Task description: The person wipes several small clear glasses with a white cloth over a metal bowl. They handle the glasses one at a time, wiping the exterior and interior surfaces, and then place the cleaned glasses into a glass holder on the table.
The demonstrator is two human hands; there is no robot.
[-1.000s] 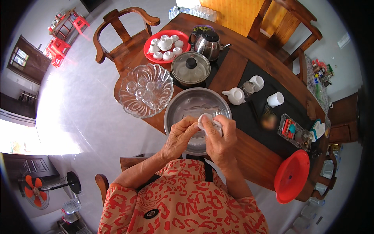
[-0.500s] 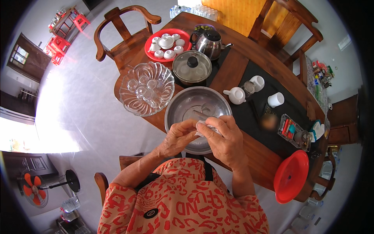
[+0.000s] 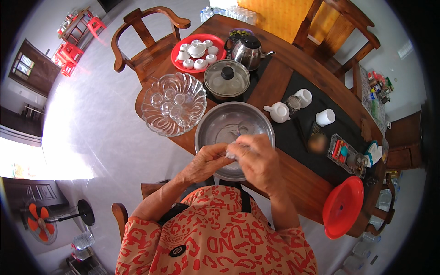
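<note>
Both hands are close together above the near part of a wide metal basin (image 3: 201, 133). My right hand (image 3: 257, 160) is closed on a crumpled white cloth (image 3: 231, 153) and is slightly smeared by motion. My left hand (image 3: 206, 164) is pinched beside the cloth, its fingertips against it. Whatever lies between those fingers is hidden by the cloth and the right hand. Inside the basin, beyond my fingers, is a small clear glass-like piece (image 3: 245, 127), partly covered by the right hand.
Left of the basin stands a scalloped glass bowl (image 3: 151, 112) holding several small glasses. Behind are a lidded pot (image 3: 227, 85), a steel kettle (image 3: 247, 52) and a red tray (image 3: 178, 43) of white teaware. To the right sit a white teapot (image 3: 279, 112), a white cup (image 3: 325, 118) and a red basin (image 3: 343, 206).
My right hand has shifted slightly left, toward my left hand, and has turned with the cloth. A brownish thing showing past the fingers earlier is now mostly covered.
</note>
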